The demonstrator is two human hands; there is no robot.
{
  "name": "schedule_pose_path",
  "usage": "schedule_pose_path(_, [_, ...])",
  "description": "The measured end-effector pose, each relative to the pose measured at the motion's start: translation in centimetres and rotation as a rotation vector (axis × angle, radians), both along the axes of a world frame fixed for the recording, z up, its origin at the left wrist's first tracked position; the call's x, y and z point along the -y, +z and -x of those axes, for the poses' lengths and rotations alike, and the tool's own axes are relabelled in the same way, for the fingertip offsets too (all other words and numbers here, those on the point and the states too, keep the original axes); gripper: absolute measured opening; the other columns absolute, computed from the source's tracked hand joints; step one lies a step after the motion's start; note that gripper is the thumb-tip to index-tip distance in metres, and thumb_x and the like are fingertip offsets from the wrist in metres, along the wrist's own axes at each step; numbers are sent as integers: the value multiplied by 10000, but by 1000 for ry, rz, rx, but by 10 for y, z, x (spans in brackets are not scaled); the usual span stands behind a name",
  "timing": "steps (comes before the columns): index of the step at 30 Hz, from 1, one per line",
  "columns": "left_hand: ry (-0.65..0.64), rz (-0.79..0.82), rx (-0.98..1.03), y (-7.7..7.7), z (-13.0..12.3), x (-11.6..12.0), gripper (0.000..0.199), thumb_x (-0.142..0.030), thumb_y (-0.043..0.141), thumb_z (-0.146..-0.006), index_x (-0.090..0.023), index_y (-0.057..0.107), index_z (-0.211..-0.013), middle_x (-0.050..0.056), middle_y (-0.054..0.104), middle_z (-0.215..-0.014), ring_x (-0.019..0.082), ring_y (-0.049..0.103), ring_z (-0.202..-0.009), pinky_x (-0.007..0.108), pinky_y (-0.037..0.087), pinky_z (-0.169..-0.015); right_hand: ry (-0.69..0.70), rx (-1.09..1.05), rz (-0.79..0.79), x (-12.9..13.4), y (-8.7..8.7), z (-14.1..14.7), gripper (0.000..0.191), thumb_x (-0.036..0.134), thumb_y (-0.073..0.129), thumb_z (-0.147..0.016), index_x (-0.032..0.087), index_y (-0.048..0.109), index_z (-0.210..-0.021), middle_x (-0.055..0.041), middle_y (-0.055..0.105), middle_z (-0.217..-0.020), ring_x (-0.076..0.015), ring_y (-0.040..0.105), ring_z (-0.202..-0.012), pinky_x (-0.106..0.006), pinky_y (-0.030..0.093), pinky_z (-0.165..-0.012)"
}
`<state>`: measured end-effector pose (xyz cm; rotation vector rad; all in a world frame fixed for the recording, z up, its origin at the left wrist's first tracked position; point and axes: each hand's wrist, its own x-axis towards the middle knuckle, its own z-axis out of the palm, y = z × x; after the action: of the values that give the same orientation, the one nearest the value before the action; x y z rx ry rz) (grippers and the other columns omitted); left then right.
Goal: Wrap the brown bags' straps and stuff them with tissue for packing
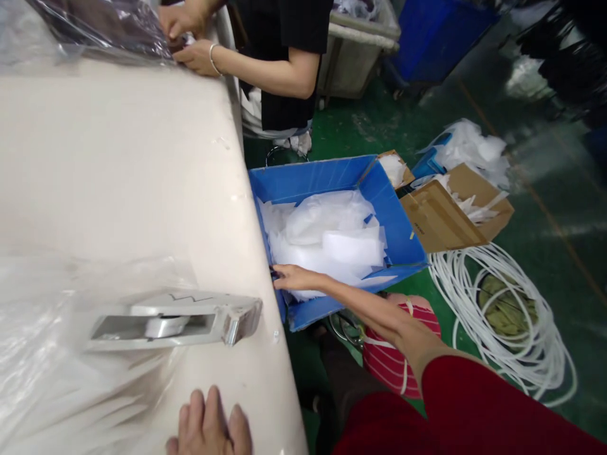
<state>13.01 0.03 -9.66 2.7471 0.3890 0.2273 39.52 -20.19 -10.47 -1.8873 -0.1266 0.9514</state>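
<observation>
My left hand point(211, 426) lies palm down on the cream table point(142, 164), fingers stretched and a little apart, holding nothing. Just beyond it stands a grey tape dispenser point(180, 319) with a roll of tape. My right hand point(296, 278) reaches across to the table-side edge of a blue bin point(398, 215). Its fingers are closed at a small dark thing point(274, 273) by the rim, too small to make out. White translucent plastic bags point(332, 218) lie heaped inside the bin.
A co-worker's hands point(194, 54) handle a dark item in clear plastic at the far table edge. Cardboard box point(441, 221), coiled white tubing point(545, 341) and red striped bundle point(403, 360) lie on the floor right. Grey cart point(351, 63) and blue cart point(436, 44) stand behind.
</observation>
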Motion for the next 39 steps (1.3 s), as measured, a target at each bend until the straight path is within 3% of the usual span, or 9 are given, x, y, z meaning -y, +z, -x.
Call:
schedule_pose_path(2, [-5, -4, -15, 2, 1, 0, 611, -383, 437, -943, -232, 326, -1524, 166, 396, -1539, 365, 361, -1416, 588, 241, -1145, 159, -29, 103, 40, 9, 6, 730, 571, 562, -871, 173, 432, -1469, -89, 481, -1489, -285, 435, -1365, -379, 340, -1116])
schedule_pose_path(5, [-19, -20, 0, 4, 2, 2, 618, -352, 453, -945, -227, 305, -1532, 175, 394, -1537, 354, 337, -1432, 579, 231, -1158, 419, -111, 689, 112, 24, 24, 1025, 629, 720, -707, 156, 321, -1525, -204, 421, -1509, -375, 393, -1385, -517, 310, -1113])
schedule_pose_path(10, [-15, -33, 23, 6, 3, 6, 586, -333, 421, -960, -220, 316, -1526, 178, 409, -1527, 322, 326, -1443, 554, 223, -1168, 581, -172, 997, 173, 45, 62, 382, 295, 562, -867, 89, 696, -1159, -235, 675, -1195, -334, 646, -1112, -397, 482, -891])
schedule_pose_path(14, [4, -22, -20, 4, 2, 6, 534, -346, 371, -966, -142, 431, -1455, 208, 439, -1498, 320, 317, -1447, 553, 199, -1175, 537, 19, 1029, 166, 81, 72, 329, 155, 472, -871, 64, 706, -1083, -262, 672, -1171, -330, 637, -1117, -373, 455, -867])
schedule_pose_path(18, [92, 152, -110, 10, -9, 3, 531, -390, 364, -940, -100, 541, -1349, 218, 425, -1505, 340, 306, -1448, 592, 158, -1177, 428, 253, 891, 142, 143, 92, 336, 242, 409, -913, 153, 661, -1117, -160, 726, -1027, -280, 673, -979, -320, 431, -769])
schedule_pose_path(22, [231, 663, -262, 53, -21, 23, 547, -522, 537, -835, -156, 635, -1229, 176, 506, -1453, 345, 387, -1401, 536, 284, -1152, 539, 522, 619, 101, 188, 151, 330, 238, 406, -925, 222, 590, -1198, -81, 724, -965, -233, 668, -858, -293, 395, -722])
schedule_pose_path(26, [74, 1277, -401, 101, -21, 68, 543, -561, 577, -825, -197, 639, -1223, 123, 682, -1219, 295, 608, -1158, 437, 469, -990, 821, 692, 386, 56, 194, 219, 309, 211, 426, -928, 238, 585, -1191, -58, 706, -916, -198, 644, -753, -277, 386, -671])
schedule_pose_path(30, [45, 1313, -322, 113, -3, 88, 398, -410, 767, -646, -144, 708, -936, 68, 731, -872, 257, 652, -863, 360, 512, -834, 924, 645, 153, 38, 191, 254, 241, 302, 502, -920, 190, 631, -1090, -77, 718, -917, -207, 647, -773, -289, 424, -703])
schedule_pose_path(39, [292, 1791, 17, 157, 70, 82, 588, -504, 777, -672, -140, 646, -1114, 33, 676, -721, 162, 593, -595, 288, 503, -602, 15, -350, -164, 64, 154, 223, 598, 698, 486, -838, 169, 666, -1050, -139, 720, -1026, -252, 672, -937, -408, 518, -846])
